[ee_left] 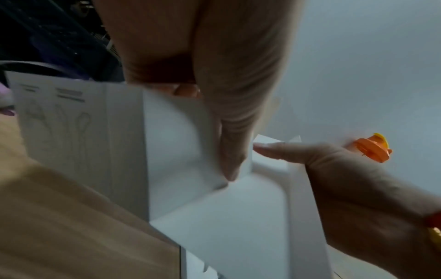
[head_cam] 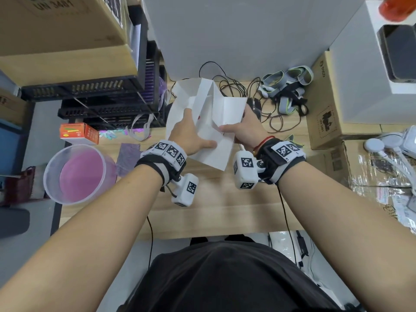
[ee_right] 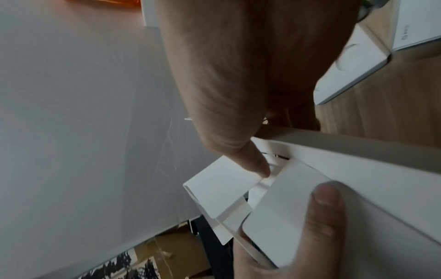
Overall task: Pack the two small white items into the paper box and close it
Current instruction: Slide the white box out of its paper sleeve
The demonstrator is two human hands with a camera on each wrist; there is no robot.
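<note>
Both hands hold a white paper box just above the wooden table. My left hand grips its left side, with the thumb pressed on the near panel. My right hand grips the right side, its thumb on a small folded flap. The box's far end stands open, its flaps spread upward. One side panel carries faint line drawings. The two small white items are not in sight; the panels hide the box's inside.
A clear tub with a pink bottom and a small orange carton sit at the left, and black crates behind them. Tangled cables, grey straps and cardboard boxes crowd the right. A grey panel closes the back.
</note>
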